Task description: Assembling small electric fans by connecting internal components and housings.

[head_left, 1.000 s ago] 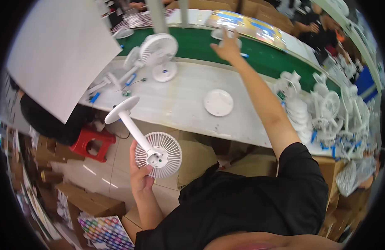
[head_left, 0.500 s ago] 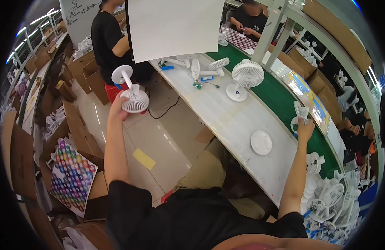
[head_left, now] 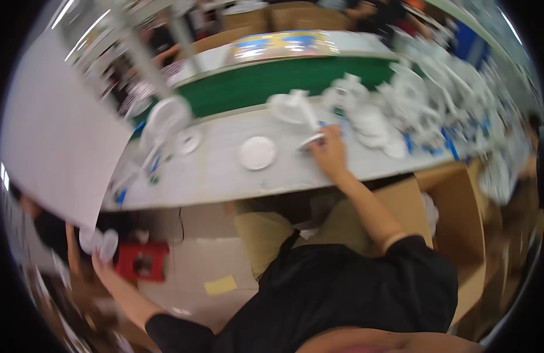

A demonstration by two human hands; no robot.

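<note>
Just right of a flat white round plastic disc (head_left: 258, 153), the right hand (head_left: 329, 150) gripped a small white plastic fan (head_left: 308, 113) near its base. Well to the disc's left, the left hand (head_left: 101, 259) met a second white round-headed plastic fan (head_left: 109, 243); blur hid whether the fingers were closed. Both fans were probably light, stiff and smooth, best held by stem or base, their heads likelier to crack.

From the wearer's head, one fisheye looked steeply down past a nearby black T-shirt (head_left: 336, 288), facing the white workbench (head_left: 216, 170) and green conveyor belt (head_left: 242, 93) farther off, left hand (head_left: 100, 259) and right hand (head_left: 330, 152) within view.
</note>
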